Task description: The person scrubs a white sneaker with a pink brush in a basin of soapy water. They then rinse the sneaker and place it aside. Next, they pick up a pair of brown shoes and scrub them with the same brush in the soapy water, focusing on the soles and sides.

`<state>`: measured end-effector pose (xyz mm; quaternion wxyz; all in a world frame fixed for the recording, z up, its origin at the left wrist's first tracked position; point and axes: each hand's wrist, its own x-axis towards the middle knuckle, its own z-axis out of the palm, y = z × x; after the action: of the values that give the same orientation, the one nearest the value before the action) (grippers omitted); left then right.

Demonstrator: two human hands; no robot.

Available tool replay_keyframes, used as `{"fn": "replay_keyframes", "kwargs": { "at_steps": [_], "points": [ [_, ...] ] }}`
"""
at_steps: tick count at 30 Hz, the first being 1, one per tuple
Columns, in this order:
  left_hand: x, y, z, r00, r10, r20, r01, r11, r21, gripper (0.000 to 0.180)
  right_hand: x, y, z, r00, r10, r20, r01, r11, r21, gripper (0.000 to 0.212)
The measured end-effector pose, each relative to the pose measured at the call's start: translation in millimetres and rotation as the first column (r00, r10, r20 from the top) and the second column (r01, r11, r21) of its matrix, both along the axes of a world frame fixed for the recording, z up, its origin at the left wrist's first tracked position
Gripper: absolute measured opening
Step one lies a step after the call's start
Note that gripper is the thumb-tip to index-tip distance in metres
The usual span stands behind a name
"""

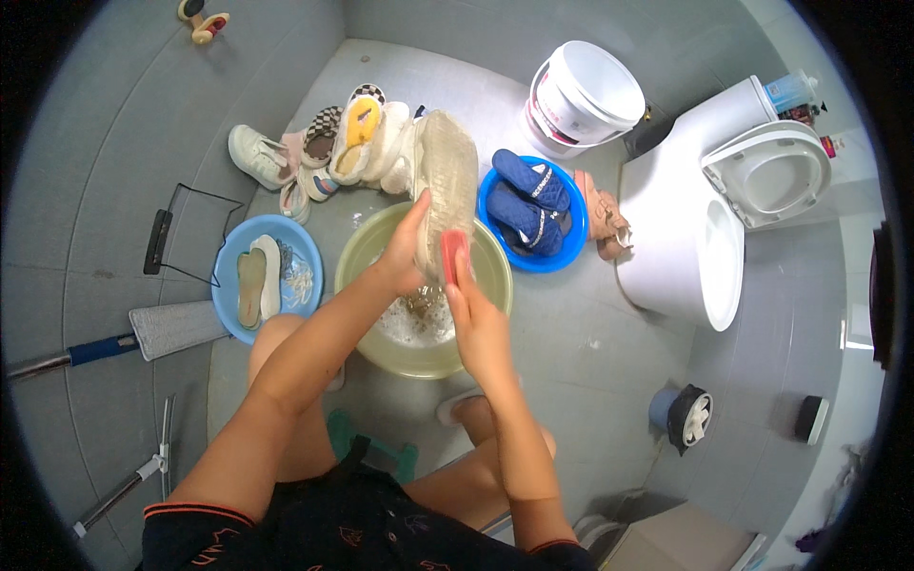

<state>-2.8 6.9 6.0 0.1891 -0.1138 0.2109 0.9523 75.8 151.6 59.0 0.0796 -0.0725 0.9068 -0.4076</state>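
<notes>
My left hand (407, 249) grips a pale shoe (451, 167) by its lower end and holds it up with its yellowed sole showing. Closed round a red scrubbing brush (455, 249), my right hand (482, 333) presses it to the lower part of the sole. The bristles are hidden. Below both hands stands an olive-green basin (360, 344) with foamy, murky water (415, 322) in it. Part of the shoe's upper is out of sight behind the sole.
Several shoes (328, 143) stand beyond the basin. A light-blue basin (228, 249) with insoles (270, 276) is at left. At right are a blue basin (543, 265) with navy slippers (531, 205), tan sandals (598, 214), a white bucket (571, 105) and a toilet (657, 228). A mop (176, 328) leans left.
</notes>
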Motion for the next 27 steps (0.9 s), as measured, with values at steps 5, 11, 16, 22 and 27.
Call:
{"fn": "replay_keyframes", "kwargs": {
  "at_steps": [5, 11, 16, 22, 27],
  "points": [
    [-5.3, -12.6, 4.4, 0.999, -0.038, -0.009, 0.039, 0.999, 0.012, 0.069, 14.8, 3.6, 24.5, 0.987, 0.102, 0.124, -0.103, 0.995, 0.005, 0.047],
    [0.8, -6.2, -1.8, 0.983, -0.175, 0.052, 0.167, 0.977, 0.129, 0.065, 13.2, -0.9, 30.5, 0.987, 0.133, 0.094, -0.141, 0.986, 0.084, 0.047],
    [10.4, 4.9, -9.5, 0.969, -0.226, 0.098, 0.209, 0.964, 0.162, 0.062, 6.8, -9.2, 34.2, 0.993, 0.094, 0.077, -0.110, 0.966, 0.236, 0.047],
    [17.6, 13.1, -14.9, 0.976, -0.195, 0.096, 0.185, 0.977, 0.106, 0.052, -7.0, -3.6, 15.5, 0.998, 0.028, 0.058, -0.036, 0.989, 0.141, 0.047],
    [27.1, 28.7, -12.5, 0.971, -0.174, 0.163, 0.136, 0.966, 0.221, 0.047, -34.5, -0.3, 2.9, 0.996, -0.084, -0.011, 0.085, 0.987, 0.137, 0.048]
  ]
}}
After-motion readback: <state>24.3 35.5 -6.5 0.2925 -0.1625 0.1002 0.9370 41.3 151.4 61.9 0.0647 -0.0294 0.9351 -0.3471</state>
